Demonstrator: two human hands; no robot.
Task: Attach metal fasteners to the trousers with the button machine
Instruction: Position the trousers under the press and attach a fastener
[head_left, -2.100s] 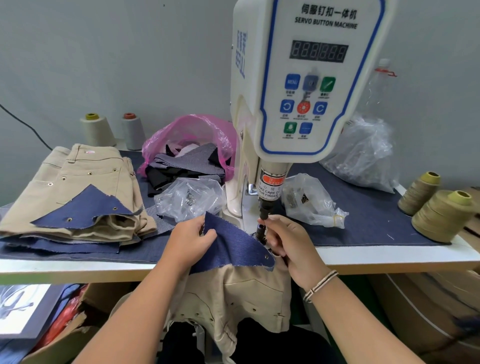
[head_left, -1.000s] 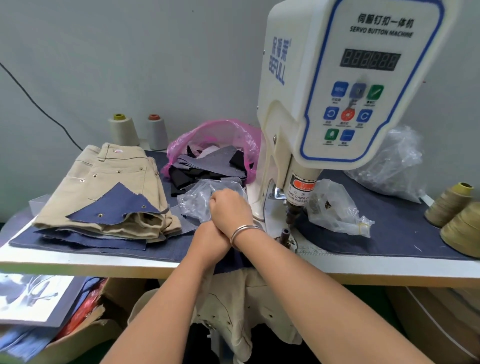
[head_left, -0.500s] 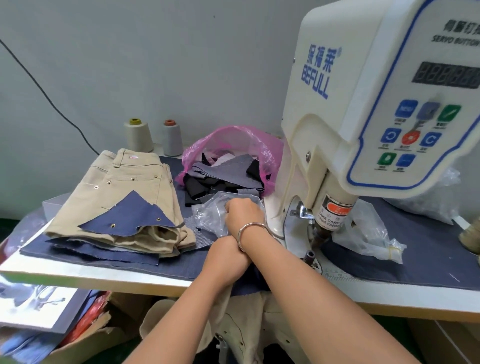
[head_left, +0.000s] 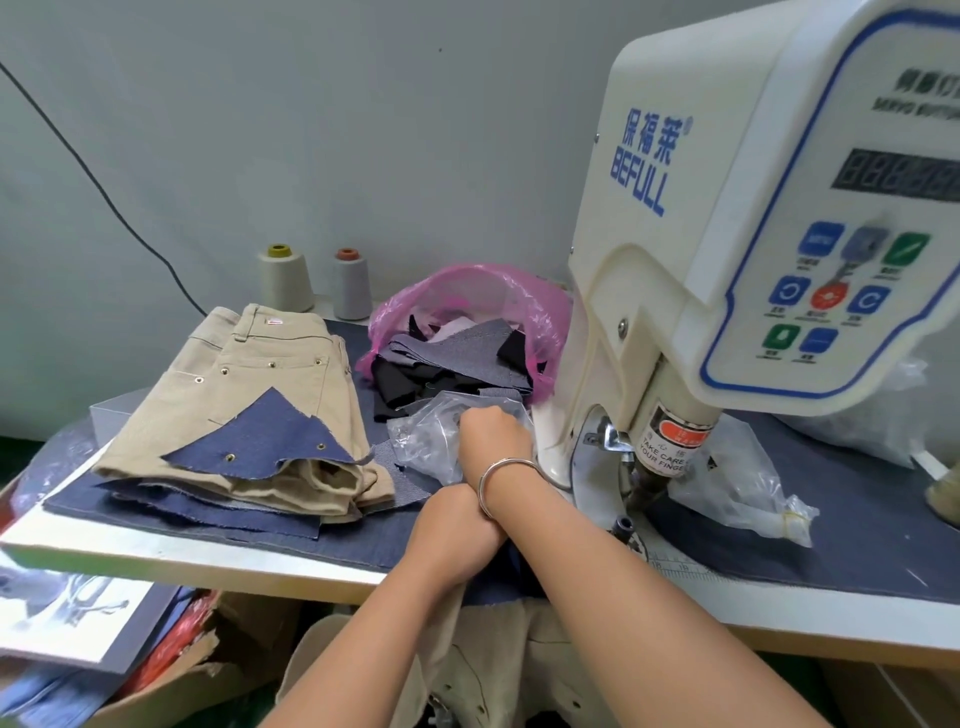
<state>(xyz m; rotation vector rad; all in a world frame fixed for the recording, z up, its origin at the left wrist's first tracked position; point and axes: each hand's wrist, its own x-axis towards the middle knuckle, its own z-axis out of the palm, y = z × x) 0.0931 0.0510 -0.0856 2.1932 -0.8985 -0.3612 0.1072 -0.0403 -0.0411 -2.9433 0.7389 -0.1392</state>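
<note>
Pink bag (head_left: 467, 301) holds grey and black cloth scraps. Right hand (head_left: 493, 431) now digs in the clear bag (head_left: 431, 441) of small metal fasteners (fingers hidden, so I cannot tell its grip); earlier it was at the button machine (head_left: 727, 234). Left hand (head_left: 457, 530), mostly hidden under that wrist, holds the trousers (head_left: 467, 649) hanging off the table (head_left: 208, 561).

A plain, pale grey-blue wall (head_left: 311, 130) fills the background under soft, even light, with a thin black cable (head_left: 98, 182) running diagonally down across it. In front stands a white work table (head_left: 182, 564) with a light wooden edge, its top covered by a dark blue denim mat (head_left: 857, 545). A strip of green floor (head_left: 15, 447) shows at far left.
</note>
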